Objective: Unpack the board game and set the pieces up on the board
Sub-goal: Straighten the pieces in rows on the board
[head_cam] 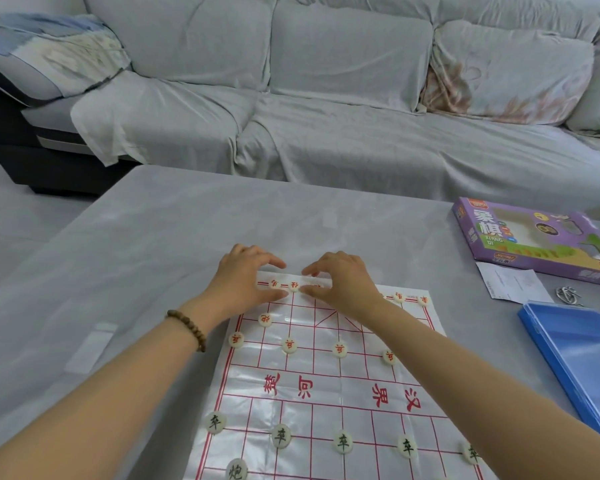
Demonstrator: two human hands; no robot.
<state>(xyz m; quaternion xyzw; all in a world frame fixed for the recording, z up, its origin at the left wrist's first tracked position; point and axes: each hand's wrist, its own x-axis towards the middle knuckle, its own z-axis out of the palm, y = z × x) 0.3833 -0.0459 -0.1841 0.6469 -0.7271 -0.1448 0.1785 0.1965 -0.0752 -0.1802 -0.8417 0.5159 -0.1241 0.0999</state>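
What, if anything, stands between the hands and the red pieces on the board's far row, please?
Nothing visible does: the left hand and right hand arch over that row, with one red piece exposed between them.

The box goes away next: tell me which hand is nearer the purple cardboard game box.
Right. The right hand is over the far edge of the red-lined board sheet, left of the purple cardboard game box; the left hand is farther left still.
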